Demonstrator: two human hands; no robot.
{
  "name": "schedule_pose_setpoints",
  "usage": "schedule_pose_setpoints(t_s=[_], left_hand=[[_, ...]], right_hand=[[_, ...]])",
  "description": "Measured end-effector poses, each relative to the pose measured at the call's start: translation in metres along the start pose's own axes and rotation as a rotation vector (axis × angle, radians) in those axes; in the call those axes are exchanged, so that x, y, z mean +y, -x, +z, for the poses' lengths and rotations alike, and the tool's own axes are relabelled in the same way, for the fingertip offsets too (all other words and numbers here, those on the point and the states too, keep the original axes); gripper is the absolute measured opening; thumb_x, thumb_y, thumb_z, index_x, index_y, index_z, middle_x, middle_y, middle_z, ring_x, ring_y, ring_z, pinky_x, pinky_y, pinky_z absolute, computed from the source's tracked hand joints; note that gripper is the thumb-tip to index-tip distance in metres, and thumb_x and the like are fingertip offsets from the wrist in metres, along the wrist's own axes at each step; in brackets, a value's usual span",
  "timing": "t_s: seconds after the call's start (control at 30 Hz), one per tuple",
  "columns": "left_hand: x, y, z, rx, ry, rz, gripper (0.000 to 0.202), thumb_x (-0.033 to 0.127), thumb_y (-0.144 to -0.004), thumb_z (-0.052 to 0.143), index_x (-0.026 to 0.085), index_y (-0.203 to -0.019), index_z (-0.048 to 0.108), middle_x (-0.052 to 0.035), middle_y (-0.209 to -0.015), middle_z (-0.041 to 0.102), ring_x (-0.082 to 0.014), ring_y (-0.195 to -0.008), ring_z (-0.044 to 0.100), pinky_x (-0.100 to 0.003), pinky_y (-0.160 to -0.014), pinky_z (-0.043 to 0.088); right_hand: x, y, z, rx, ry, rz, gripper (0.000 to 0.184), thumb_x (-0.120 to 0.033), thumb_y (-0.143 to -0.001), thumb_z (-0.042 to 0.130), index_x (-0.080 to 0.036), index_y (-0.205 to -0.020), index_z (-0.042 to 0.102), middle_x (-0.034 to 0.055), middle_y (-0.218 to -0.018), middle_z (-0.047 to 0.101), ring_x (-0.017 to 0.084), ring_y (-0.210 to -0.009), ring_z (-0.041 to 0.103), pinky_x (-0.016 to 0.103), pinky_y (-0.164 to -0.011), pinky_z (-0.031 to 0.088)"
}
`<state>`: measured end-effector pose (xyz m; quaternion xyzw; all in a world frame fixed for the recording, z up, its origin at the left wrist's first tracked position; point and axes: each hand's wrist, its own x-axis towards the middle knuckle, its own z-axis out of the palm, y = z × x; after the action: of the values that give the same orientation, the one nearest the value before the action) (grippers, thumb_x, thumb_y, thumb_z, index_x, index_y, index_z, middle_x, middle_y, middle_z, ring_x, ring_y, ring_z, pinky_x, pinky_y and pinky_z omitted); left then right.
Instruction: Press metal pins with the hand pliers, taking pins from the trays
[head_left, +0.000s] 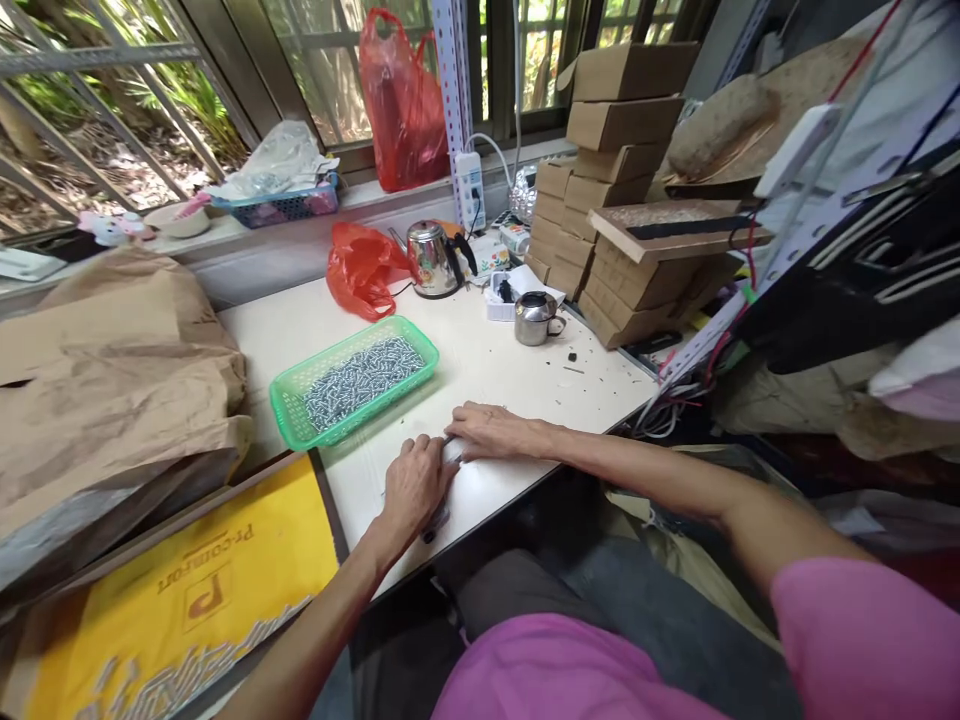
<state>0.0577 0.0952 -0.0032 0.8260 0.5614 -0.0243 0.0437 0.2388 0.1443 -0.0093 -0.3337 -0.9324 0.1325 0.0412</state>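
Note:
Near the front edge of the white table, my left hand is closed with its fingers curled downward. My right hand meets it from the right, fingers bent and pressed together. Between and under them is a small greyish, partly clear piece with a dark end; the hands hide most of it, so its kind cannot be made out. Beyond my left hand stands a green plastic basket holding many small shiny metal pins.
Left lies a yellow sheet with metal pieces, beside crumpled brown paper. At the back are a red bag, a kettle and a steel pot. Cardboard boxes are stacked right, near a perforated post.

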Motion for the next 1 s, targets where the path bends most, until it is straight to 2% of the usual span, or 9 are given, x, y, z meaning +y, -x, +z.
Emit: schedule_pose_setpoints(t_s=[0.13,0.17,0.23,0.3,0.4,0.53,0.67,0.83,1.0], left_hand=[[0.002,0.014,0.01,0.132,0.022,-0.044,0.046,0.037,-0.09,0.053,0.014,-0.13,0.051,-0.0175,-0.126,0.055,-0.0308,-0.107,0.054,-0.038,-0.082,0.049],[0.0,0.02,0.012,0.167,0.063,-0.039,0.046,0.036,-0.091,0.052,0.014,-0.131,0.05,-0.0181,-0.133,0.051,-0.0307,-0.11,0.054,-0.039,-0.086,0.048],[-0.007,0.033,0.012,0.232,0.186,-0.047,0.04,0.032,-0.094,0.046,0.016,-0.129,0.053,-0.0161,-0.138,0.049,-0.0287,-0.115,0.054,-0.039,-0.092,0.046],[-0.019,0.049,0.007,0.283,0.33,-0.112,0.034,0.029,-0.096,0.04,0.017,-0.122,0.059,-0.0131,-0.127,0.058,-0.0249,-0.111,0.057,-0.036,-0.093,0.046],[-0.036,0.075,-0.005,0.313,0.464,-0.272,0.029,0.027,-0.094,0.043,0.016,-0.106,0.067,-0.0091,-0.102,0.066,-0.0203,-0.093,0.063,-0.031,-0.084,0.047],[-0.04,0.102,-0.009,0.191,0.51,-0.421,0.027,0.03,-0.091,0.048,0.015,-0.087,0.07,-0.0072,-0.085,0.067,-0.0178,-0.078,0.063,-0.027,-0.072,0.044],[-0.027,0.102,0.004,0.023,0.497,-0.502,0.031,0.039,-0.087,0.055,0.015,-0.076,0.071,-0.0082,-0.078,0.069,-0.0177,-0.074,0.062,-0.026,-0.065,0.039],[-0.013,0.083,0.009,-0.207,0.476,-0.59,0.029,0.043,-0.078,0.062,0.017,-0.077,0.075,-0.0095,-0.077,0.072,-0.0199,-0.073,0.064,-0.026,-0.061,0.039],[-0.012,0.078,0.001,-0.297,0.41,-0.538,0.026,0.033,-0.077,0.06,0.016,-0.091,0.075,-0.0142,-0.091,0.073,-0.0259,-0.088,0.068,-0.029,-0.067,0.046]], right_hand=[[-0.011,0.022,0.002,0.125,-0.044,0.051,0.065,-0.037,-0.085,0.065,-0.015,-0.141,0.04,0.0182,-0.148,0.037,0.028,-0.132,0.038,0.041,-0.105,0.037],[-0.015,0.03,0.004,0.154,-0.053,0.067,0.066,-0.035,-0.086,0.064,-0.014,-0.143,0.037,0.0191,-0.15,0.033,0.028,-0.136,0.035,0.042,-0.108,0.035],[-0.024,0.045,0.01,0.2,-0.078,0.097,0.058,-0.032,-0.09,0.058,-0.013,-0.142,0.04,0.02,-0.149,0.035,0.027,-0.137,0.034,0.043,-0.11,0.034],[-0.03,0.056,0.017,0.232,-0.102,0.112,0.045,-0.029,-0.093,0.052,-0.014,-0.136,0.048,0.0193,-0.143,0.044,0.026,-0.135,0.038,0.043,-0.109,0.035],[-0.035,0.06,0.026,0.253,-0.129,0.079,0.034,-0.024,-0.095,0.046,-0.017,-0.126,0.058,0.0158,-0.133,0.053,0.024,-0.128,0.045,0.042,-0.105,0.04],[-0.046,0.042,0.03,0.213,-0.126,0.018,0.029,-0.023,-0.095,0.045,-0.018,-0.117,0.064,0.0139,-0.12,0.06,0.024,-0.114,0.051,0.04,-0.095,0.045],[-0.059,0.023,0.031,0.172,-0.059,0.017,0.025,-0.024,-0.094,0.05,-0.018,-0.111,0.067,0.0113,-0.105,0.062,0.023,-0.099,0.052,0.037,-0.087,0.045],[-0.062,0.025,0.05,0.22,-0.012,0.005,0.023,-0.026,-0.095,0.049,-0.019,-0.105,0.069,0.0088,-0.09,0.061,0.022,-0.088,0.052,0.035,-0.08,0.043],[-0.045,0.031,0.078,0.329,-0.043,-0.083,0.028,-0.033,-0.098,0.043,-0.019,-0.106,0.066,0.0082,-0.091,0.061,0.022,-0.085,0.053,0.037,-0.08,0.043]])
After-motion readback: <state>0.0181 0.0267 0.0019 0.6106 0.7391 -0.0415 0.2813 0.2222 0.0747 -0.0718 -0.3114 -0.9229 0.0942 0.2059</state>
